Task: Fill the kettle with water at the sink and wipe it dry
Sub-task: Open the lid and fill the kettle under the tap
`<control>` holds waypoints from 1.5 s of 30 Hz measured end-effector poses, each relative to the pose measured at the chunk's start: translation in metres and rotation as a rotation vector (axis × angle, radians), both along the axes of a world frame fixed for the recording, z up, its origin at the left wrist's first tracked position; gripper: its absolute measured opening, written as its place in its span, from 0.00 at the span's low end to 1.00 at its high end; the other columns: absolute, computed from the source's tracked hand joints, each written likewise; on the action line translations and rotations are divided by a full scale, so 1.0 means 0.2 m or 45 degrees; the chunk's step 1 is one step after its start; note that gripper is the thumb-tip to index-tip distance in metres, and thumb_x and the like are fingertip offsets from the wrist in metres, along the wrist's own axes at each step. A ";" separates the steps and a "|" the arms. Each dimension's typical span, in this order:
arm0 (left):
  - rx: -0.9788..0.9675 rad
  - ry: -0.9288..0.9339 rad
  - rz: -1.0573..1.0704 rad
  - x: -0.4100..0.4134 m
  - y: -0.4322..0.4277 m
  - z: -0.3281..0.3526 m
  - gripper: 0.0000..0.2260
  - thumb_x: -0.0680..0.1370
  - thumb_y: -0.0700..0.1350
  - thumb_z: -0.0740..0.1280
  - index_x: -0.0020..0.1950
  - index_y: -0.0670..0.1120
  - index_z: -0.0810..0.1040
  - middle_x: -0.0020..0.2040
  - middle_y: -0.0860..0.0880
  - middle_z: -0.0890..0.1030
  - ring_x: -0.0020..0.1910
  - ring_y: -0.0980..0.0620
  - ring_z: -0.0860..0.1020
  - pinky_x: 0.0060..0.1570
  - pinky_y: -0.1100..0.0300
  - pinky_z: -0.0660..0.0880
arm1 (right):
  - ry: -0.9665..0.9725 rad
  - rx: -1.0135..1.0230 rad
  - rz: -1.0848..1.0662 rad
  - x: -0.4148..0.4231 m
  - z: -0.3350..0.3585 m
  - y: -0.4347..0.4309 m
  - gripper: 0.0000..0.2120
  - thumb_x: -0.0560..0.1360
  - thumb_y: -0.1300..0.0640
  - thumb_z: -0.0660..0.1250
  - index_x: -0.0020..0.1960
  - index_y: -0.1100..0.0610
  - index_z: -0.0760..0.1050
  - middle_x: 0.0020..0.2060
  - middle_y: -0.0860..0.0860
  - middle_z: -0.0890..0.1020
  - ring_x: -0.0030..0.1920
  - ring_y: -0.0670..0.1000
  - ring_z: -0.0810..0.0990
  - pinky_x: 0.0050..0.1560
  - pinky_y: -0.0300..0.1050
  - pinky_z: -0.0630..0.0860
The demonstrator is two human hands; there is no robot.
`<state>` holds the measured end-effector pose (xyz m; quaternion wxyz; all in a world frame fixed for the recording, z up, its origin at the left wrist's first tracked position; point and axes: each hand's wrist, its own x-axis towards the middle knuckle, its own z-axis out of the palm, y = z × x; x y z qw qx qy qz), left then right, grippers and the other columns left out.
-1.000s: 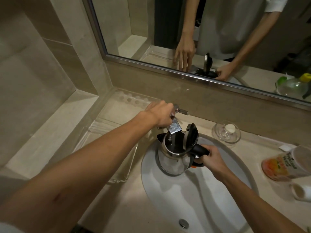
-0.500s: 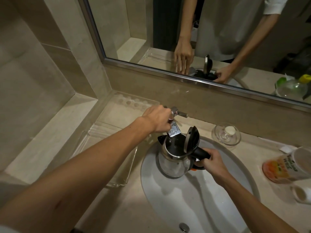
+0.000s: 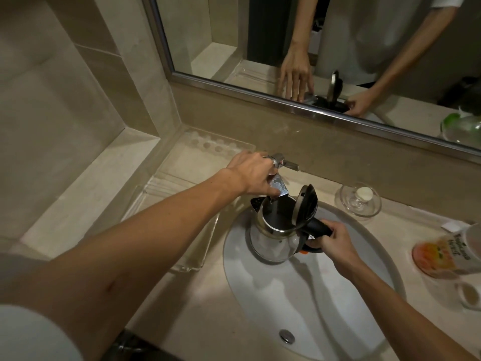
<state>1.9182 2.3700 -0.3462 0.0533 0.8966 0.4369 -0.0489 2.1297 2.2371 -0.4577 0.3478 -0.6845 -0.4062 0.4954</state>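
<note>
A steel and glass kettle with a black handle hangs over the white sink, its black lid tipped up and open. My right hand grips the kettle's handle from the right. The chrome faucet spout points down into the kettle's mouth. My left hand lies over the faucet handle with its fingers curled around it. Whether water is running cannot be made out. No cloth is in sight.
A clear plastic tray sits on the counter left of the sink. A small glass dish stands behind the basin. An orange-labelled container and a white cup lie at the right. The mirror and wall close off the back.
Both hands keep their hold. The kettle stays under the spout, shifted only slightly; the camera has tilted a little.
</note>
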 end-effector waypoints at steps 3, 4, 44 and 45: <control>-0.005 -0.021 0.011 0.00 0.00 -0.02 0.22 0.69 0.70 0.67 0.41 0.52 0.75 0.50 0.48 0.77 0.54 0.49 0.78 0.51 0.54 0.69 | -0.026 0.022 0.022 0.00 -0.01 0.00 0.13 0.63 0.75 0.66 0.46 0.70 0.81 0.41 0.74 0.81 0.40 0.72 0.85 0.45 0.63 0.85; -0.001 -0.036 0.022 0.00 0.01 -0.04 0.22 0.69 0.71 0.68 0.41 0.52 0.75 0.54 0.47 0.80 0.59 0.48 0.78 0.54 0.53 0.70 | -0.039 0.031 0.023 0.00 -0.01 0.00 0.12 0.65 0.78 0.65 0.46 0.71 0.81 0.39 0.74 0.80 0.38 0.72 0.84 0.43 0.61 0.84; -0.099 -0.120 0.176 0.03 -0.03 -0.02 0.23 0.69 0.65 0.73 0.51 0.49 0.79 0.45 0.51 0.73 0.44 0.49 0.72 0.43 0.58 0.66 | -0.014 0.049 -0.001 0.05 -0.11 -0.01 0.11 0.61 0.73 0.66 0.43 0.72 0.79 0.32 0.60 0.79 0.34 0.68 0.82 0.38 0.54 0.81; -0.101 -0.110 0.179 0.03 -0.03 -0.02 0.22 0.69 0.65 0.73 0.50 0.49 0.78 0.44 0.51 0.73 0.43 0.49 0.71 0.43 0.58 0.66 | -0.017 0.053 -0.001 0.06 -0.11 -0.01 0.12 0.60 0.72 0.66 0.43 0.72 0.79 0.32 0.60 0.80 0.34 0.68 0.83 0.38 0.54 0.81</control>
